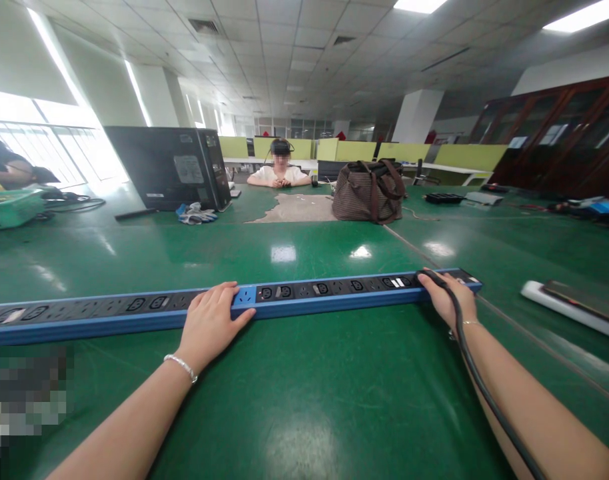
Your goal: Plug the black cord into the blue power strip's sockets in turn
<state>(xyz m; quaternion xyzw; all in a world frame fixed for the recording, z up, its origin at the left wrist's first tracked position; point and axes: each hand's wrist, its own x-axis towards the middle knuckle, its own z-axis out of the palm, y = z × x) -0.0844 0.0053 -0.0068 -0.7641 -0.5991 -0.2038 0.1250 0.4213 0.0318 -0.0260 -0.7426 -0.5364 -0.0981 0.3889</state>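
A long blue power strip (329, 303) with a row of black sockets lies across the table in front of me. My left hand (214, 317) is closed over it, with the fingers on top and the thumb at the near side, beside a single blue socket (245, 295). Near the strip's right end, my right hand (447, 297) is closed on the black plug (429, 274) of a power cord. The hand partly hides the plug, so whether it sits in a socket cannot be seen. The thick black cord (464, 347) runs back along my right forearm.
On the green table (324, 393) stand a black computer tower (174, 167), gloves (196, 213), a brown bag (367, 192) and a green basket (9, 210). A white bar-shaped object (574, 310) lies at right. A person (280, 170) sits opposite; another is at far left.
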